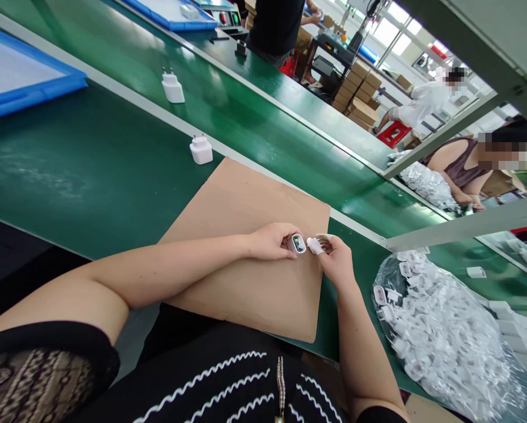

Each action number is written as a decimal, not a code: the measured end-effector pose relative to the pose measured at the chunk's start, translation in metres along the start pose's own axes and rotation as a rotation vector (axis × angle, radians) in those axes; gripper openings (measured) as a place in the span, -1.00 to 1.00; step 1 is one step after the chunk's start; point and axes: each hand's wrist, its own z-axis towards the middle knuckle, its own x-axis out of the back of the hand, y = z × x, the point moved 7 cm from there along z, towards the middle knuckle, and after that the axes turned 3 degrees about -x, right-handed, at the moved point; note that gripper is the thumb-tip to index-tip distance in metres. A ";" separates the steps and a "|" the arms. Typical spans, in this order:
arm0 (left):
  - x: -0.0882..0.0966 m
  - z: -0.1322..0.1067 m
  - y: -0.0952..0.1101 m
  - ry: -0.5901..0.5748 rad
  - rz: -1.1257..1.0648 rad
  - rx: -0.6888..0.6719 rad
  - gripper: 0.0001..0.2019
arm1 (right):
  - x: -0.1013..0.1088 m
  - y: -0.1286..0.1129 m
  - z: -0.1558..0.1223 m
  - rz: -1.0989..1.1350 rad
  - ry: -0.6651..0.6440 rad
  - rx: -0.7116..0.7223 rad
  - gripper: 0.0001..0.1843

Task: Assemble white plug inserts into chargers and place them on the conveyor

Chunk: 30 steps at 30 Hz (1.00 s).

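Both hands meet above a brown cardboard sheet (241,205) on a green bench (113,170). Fingers of the left hand (272,242) are curled closed around a white charger case (297,244), its open end turned to the right and showing a bit of green circuit board inside. Thumb and fingers of the right hand (337,257) are pinched together on a small white piece (315,245), just beside that open end; its finer details are too small to tell. Beyond the sheet's far left corner, a white plug (201,151) stands upright with its pins up, next to a pale rail (135,106). Another white plug (173,88) stands farther off on a green strip (245,123) past the rail. To the left lies a blue-edged tray (34,94). On the near right, a clear plastic bag (452,341) bulges with many white charger parts. At the far right, a co-worker (459,161) sits with both arms beside another heap of clear plastic (428,182).
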 end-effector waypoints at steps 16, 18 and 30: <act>-0.001 0.005 -0.006 0.083 0.044 -0.025 -0.75 | 0.006 -0.056 -0.024 -0.014 0.102 0.306 -0.79; -0.002 0.006 -0.006 0.087 0.051 -0.035 -0.76 | 0.001 -0.061 -0.027 -0.159 0.107 0.398 -0.75; -0.002 0.006 -0.004 0.066 0.045 -0.033 -0.78 | -0.012 -0.066 -0.028 -0.350 0.030 0.551 -0.73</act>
